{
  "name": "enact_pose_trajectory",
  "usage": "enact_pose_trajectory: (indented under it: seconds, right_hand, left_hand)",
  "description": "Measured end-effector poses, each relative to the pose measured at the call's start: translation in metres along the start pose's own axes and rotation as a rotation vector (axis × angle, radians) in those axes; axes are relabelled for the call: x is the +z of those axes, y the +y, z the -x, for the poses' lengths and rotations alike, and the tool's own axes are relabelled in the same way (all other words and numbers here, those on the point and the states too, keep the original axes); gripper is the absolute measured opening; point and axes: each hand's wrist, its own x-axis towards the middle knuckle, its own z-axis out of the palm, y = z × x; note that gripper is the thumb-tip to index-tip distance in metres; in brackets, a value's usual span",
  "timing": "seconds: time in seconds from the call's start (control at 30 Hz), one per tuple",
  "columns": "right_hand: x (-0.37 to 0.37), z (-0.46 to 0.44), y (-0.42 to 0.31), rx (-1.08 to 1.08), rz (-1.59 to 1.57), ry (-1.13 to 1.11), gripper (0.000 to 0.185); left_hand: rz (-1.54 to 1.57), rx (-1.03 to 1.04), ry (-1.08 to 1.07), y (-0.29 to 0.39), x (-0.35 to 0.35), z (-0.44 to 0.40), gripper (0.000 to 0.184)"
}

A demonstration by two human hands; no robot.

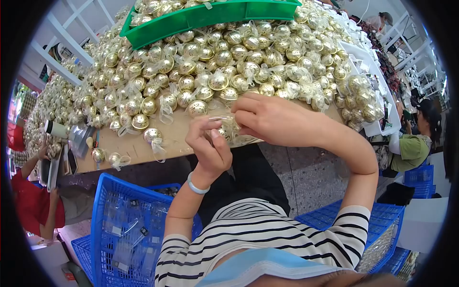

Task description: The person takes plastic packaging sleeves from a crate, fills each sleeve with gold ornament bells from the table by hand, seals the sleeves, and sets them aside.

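Note:
Both of my hands are at the table's front edge, over a clear plastic bag [228, 125] with gold balls inside. My left hand [209, 143] has its fingers bent at the bag's left side, with thumb and forefinger close together. My right hand [260, 117] is closed at the bag's upper right, its fingertips pinched on the plastic. A large heap of gold balls [248, 69] with pale ribbons lies just beyond. A few single balls [152, 135] rest on the brown tabletop [181, 138] to the left.
A green tray [205, 18] of balls sits on the heap. Filled bags [358, 98] lie at the right beside a white tray [389, 112]. Blue crates [107, 210] stand below the table. Another person [416, 143] is at the right, one in red [36, 201] at the left.

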Motion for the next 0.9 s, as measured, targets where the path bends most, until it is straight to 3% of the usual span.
enact_pose_trajectory:
  seconds: [0.1,0.2,0.3,0.4,0.5,0.67,0.9]
  right_hand:
    - [-0.024,-0.012,-0.009,0.078,0.021,-0.315,0.021]
    - [-0.009,-0.008,-0.012,0.025,0.16,-0.267,0.022]
    - [0.008,-0.002,-0.011,-0.081,0.235,0.038,0.016]
    - [0.016,0.003,-0.007,-0.06,0.291,0.097,0.015]
    - [-0.004,0.004,0.009,0.219,-0.097,-0.112,0.022]
    - [-0.001,0.005,0.021,0.46,-0.645,0.118,0.016]
    - [0.025,0.014,-0.008,0.67,-1.013,0.544,0.014]
  left_hand:
    - [-0.018,0.002,-0.017,0.002,0.003,-0.003,0.034]
    - [-0.064,0.01,-0.032,0.001,0.003,-0.005,0.034]
    - [-0.105,-0.099,-0.037,0.004,0.004,-0.006,0.032]
    - [-0.083,-0.044,-0.05,0.002,0.006,-0.007,0.031]
    - [-0.015,-0.08,-0.023,0.002,0.0,-0.007,0.027]
    - [0.074,0.071,0.105,-0.001,0.008,-0.012,0.021]
    - [-0.035,0.369,0.208,-0.015,0.008,-0.031,0.026]
